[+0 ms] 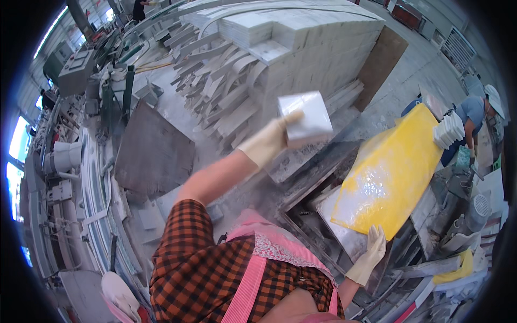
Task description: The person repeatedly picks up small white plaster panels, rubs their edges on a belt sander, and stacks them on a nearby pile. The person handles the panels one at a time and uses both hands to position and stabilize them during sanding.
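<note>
My left hand (273, 139), in a cream rubber glove, is raised out in front of me. It grips a glossy white square tile (311, 116), with the thumb across its top face; the fingers underneath are hidden. Low on the right, my right hand (372, 252), in a matching glove, rests at the near corner of a wet yellow sheet (390, 172). Its fingers are stretched out, and nothing shows in them. The sheet covers most of a pale slab-like work surface (347, 237).
Ahead stands a tall stack of white stone slabs (328, 54), with loose strips (221, 81) at its left. A brown board (153, 148) lies left of me. On the right, a co-worker (471, 121) bends near a small white tile stack (448, 131) and a motor (476, 210).
</note>
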Demonstrator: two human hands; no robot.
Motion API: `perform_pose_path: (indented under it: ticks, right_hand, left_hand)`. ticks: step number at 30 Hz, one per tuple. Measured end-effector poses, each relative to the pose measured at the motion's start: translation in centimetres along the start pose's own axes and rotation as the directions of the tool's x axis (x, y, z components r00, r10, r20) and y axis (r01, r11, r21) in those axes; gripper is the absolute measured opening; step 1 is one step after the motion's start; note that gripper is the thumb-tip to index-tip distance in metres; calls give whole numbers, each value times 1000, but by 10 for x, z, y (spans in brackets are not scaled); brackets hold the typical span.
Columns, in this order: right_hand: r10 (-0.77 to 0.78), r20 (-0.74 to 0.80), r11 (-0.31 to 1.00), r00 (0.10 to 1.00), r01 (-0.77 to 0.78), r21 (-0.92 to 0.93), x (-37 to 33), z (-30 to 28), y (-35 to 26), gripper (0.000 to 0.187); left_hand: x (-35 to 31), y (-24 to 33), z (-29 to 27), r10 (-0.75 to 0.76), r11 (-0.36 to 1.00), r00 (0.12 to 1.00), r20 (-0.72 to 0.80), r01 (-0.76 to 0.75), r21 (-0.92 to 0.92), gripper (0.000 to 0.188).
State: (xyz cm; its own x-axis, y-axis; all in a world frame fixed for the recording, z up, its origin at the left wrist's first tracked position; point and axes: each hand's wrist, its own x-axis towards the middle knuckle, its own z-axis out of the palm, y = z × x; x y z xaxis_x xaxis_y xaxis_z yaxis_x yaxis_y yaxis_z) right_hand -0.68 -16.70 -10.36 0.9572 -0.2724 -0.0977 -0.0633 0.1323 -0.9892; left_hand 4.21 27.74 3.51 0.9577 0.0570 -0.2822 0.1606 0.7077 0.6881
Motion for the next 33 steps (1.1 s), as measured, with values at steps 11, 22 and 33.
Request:
perform_pose_path:
  ticks: [11, 22, 33]
  right_hand:
    - [62, -5, 991, 998, -61, 116, 28, 126, 26, 37]
    - [43, -88, 997, 995, -37, 71, 22, 154, -6, 41]
    - [100, -83, 991, 991, -93, 92, 25, 148, -6, 42]
  left_hand:
    - [111, 205, -36, 251, 967, 874, -416, -204, 154, 63]
    - [152, 220, -50, 140, 990, 851, -506, -111, 87, 71]
    - [164, 226, -35, 179, 970, 793, -583, -42, 240, 88]
